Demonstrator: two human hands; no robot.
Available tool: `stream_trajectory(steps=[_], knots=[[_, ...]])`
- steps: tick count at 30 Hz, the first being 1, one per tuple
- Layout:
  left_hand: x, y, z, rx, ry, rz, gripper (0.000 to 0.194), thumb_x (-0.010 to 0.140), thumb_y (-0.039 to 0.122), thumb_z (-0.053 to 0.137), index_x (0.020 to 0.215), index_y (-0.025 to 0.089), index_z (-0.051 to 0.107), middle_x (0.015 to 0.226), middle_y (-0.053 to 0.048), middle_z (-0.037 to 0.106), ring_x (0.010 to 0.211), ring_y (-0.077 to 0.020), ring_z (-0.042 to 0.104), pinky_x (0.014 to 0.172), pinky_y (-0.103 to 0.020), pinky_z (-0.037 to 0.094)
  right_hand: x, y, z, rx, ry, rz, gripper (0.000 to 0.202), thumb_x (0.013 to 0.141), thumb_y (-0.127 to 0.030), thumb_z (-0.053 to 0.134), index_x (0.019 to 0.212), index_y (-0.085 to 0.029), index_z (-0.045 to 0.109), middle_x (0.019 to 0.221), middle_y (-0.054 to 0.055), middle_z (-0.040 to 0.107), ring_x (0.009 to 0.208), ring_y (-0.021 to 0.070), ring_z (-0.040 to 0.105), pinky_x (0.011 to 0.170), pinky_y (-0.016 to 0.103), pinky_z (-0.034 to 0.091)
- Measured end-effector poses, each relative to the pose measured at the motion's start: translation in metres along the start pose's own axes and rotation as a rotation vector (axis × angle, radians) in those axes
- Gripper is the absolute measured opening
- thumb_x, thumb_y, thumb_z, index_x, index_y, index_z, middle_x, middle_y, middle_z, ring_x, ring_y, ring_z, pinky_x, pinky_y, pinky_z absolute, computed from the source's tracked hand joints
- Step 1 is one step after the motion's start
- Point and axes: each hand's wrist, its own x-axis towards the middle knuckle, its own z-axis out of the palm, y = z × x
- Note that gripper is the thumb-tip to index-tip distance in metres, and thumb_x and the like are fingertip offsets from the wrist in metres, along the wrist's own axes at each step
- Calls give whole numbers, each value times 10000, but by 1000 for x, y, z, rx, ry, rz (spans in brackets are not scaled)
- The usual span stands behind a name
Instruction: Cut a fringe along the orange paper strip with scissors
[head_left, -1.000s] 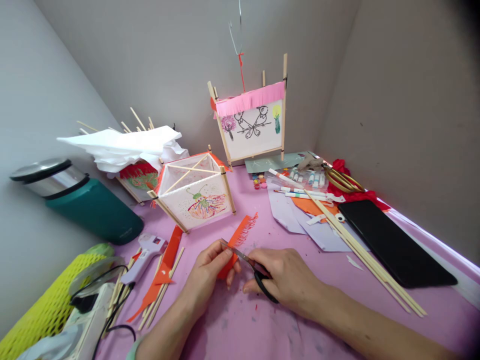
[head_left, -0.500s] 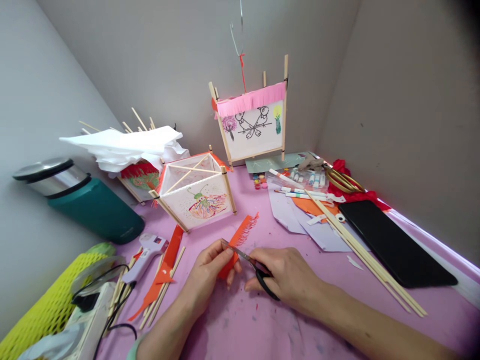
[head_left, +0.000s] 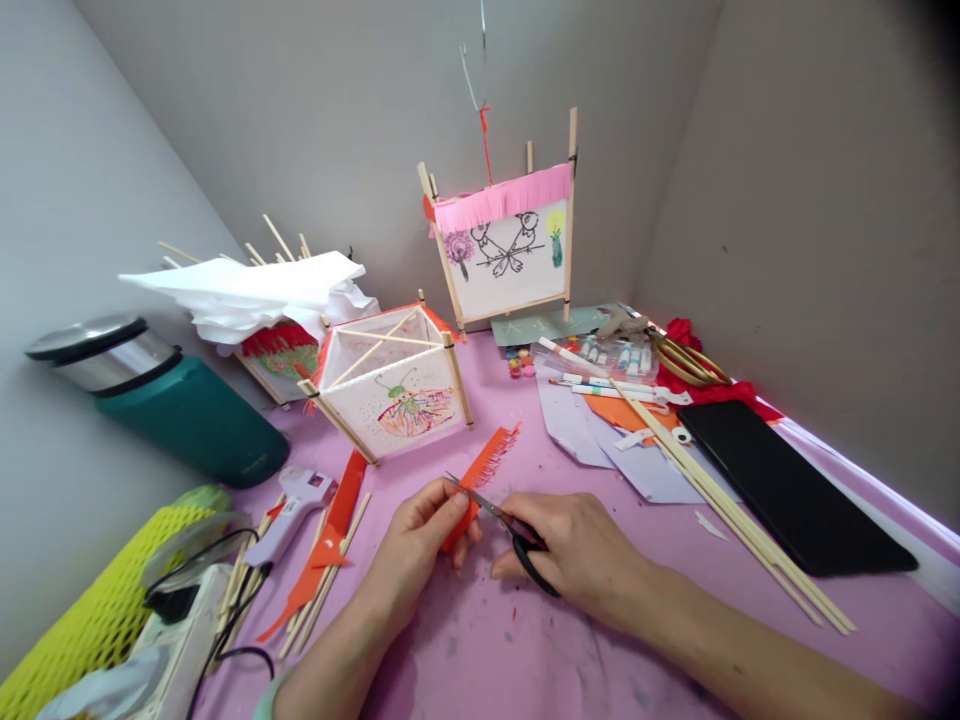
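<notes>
An orange-red paper strip (head_left: 487, 462) with a fringed right edge is pinched in my left hand (head_left: 427, 525). My right hand (head_left: 581, 545) grips black-handled scissors (head_left: 534, 565), whose blades lie across the strip beside my left fingertips. Behind my hands stands a stick-framed lantern (head_left: 409, 400) with a colourful drawing on white paper. A longer orange-red paper piece (head_left: 326, 550) lies over sticks to the left of my left hand.
A lilac glue gun (head_left: 289, 515), a teal bottle (head_left: 199, 420) and a power strip with cables are at left. A pink-fringed lantern (head_left: 510, 250) hangs at the back. Rightward are thin sticks (head_left: 739, 510), markers, papers and a black phone (head_left: 787, 490).
The strip and both hands have shifted very slightly. The scissor blades look a little farther apart than before.
</notes>
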Motion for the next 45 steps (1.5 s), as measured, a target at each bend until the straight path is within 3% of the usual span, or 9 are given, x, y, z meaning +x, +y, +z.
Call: stream_trajectory(steps=[18, 45], knots=[[2, -1, -1, -43, 83, 73, 187, 841, 341, 555, 777, 169, 521, 647, 15, 599, 479, -77, 462, 505, -201, 336, -1, -7, -4, -1, -22, 38, 338, 756, -542, 616, 885, -232, 578, 728, -15, 619, 619, 147, 548, 569, 229, 315], [1, -1, -1, -77, 40, 78, 183, 858, 346, 536, 801, 173, 539, 668, 14, 589, 504, -78, 463, 520, -202, 356, -1, -5, 1, 8, -7, -11, 263, 853, -471, 527, 854, -210, 558, 714, -12, 626, 615, 131, 551, 561, 223, 315]])
